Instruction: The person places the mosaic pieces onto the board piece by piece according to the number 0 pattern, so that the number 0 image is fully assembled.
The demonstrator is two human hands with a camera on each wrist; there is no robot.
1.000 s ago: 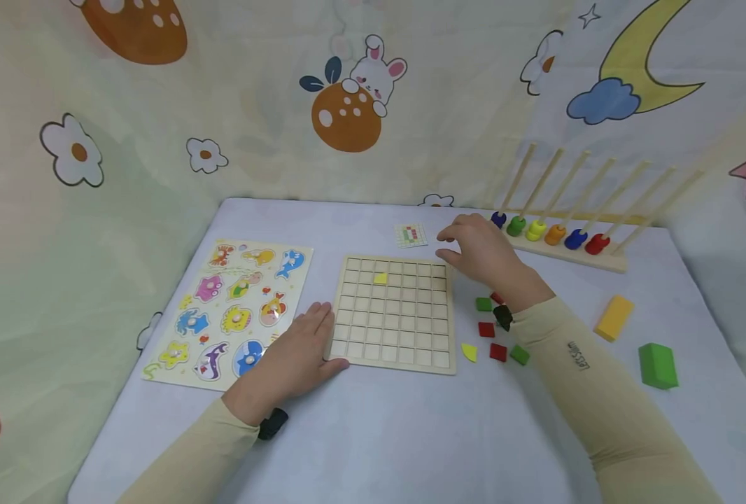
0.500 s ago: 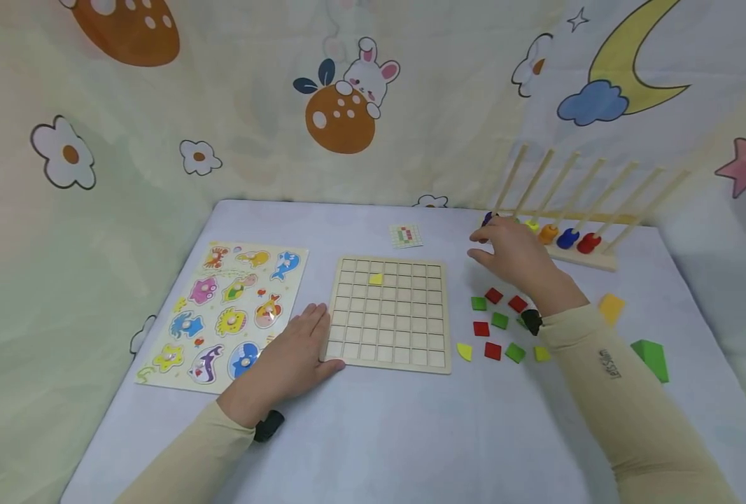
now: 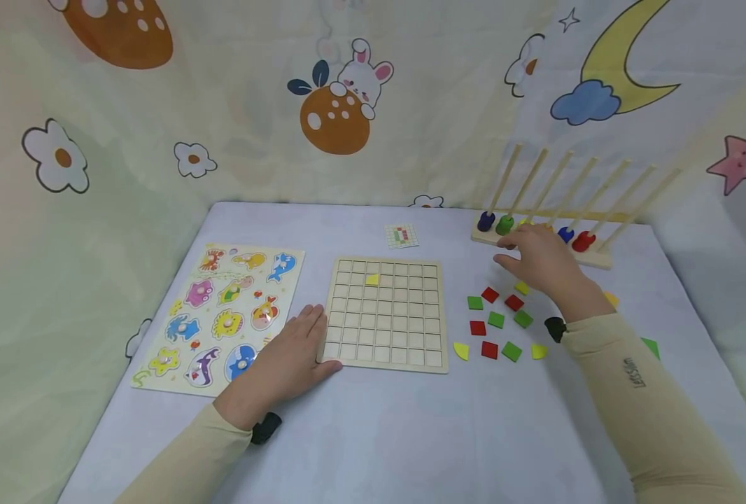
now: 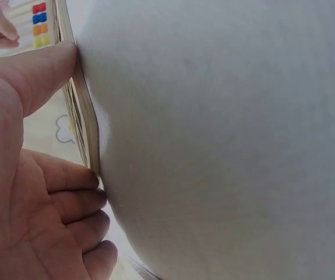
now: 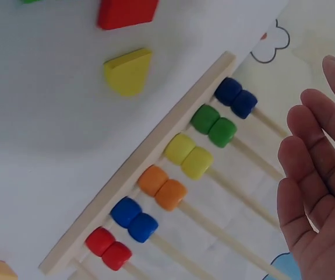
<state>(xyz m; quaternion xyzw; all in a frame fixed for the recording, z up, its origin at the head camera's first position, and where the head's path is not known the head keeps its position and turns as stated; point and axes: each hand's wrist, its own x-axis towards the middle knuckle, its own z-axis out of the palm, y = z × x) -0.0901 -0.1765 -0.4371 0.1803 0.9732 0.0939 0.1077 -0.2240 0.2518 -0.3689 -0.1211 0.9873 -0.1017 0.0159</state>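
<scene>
My left hand lies flat at the left edge of a wooden grid board, its thumb and fingertips touching the board's side in the left wrist view. One yellow quarter-round piece sits in an upper cell of the grid. My right hand hovers with nothing in it, in front of a peg abacus, its fingers relaxed and slightly bent. Below that hand lie loose red squares, green squares and yellow quarter-round pieces. A small pattern card lies behind the board.
To the left is an animal peg puzzle, partly behind my left hand. Colored beads sit low on the abacus rods. A yellow block and a green block at the right are mostly hidden by my sleeve. A patterned cloth backs the table.
My right hand has moved right, from beside the grid board's upper right corner to in front of the abacus, uncovering more loose pieces. My left hand has stayed at the board's edge.
</scene>
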